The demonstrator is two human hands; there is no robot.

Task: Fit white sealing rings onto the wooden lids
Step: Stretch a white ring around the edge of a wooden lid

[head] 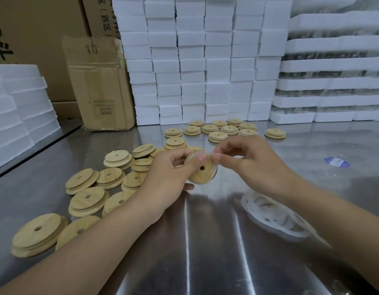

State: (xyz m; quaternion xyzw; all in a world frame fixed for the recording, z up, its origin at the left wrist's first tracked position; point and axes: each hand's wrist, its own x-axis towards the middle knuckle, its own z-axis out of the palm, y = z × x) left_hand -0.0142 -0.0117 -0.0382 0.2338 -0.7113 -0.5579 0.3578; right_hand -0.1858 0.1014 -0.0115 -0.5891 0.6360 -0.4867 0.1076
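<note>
centrally, above the steel table [205, 241], the left hand [169, 177] grips a wooden lid [202, 171] on edge, its flat face tilted toward the camera. the right hand [248, 160], just right of it, pinches a white sealing ring [207, 154] at the lid's upper rim, thumb and forefinger pressed together.

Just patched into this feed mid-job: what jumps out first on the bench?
At centre, the left hand holds a wooden lid above the metal table while the right hand works a white ring around its edge. Loose lids lie scattered to the left, a pile of rings sits lower right, and white foam boxes are stacked behind.
</note>
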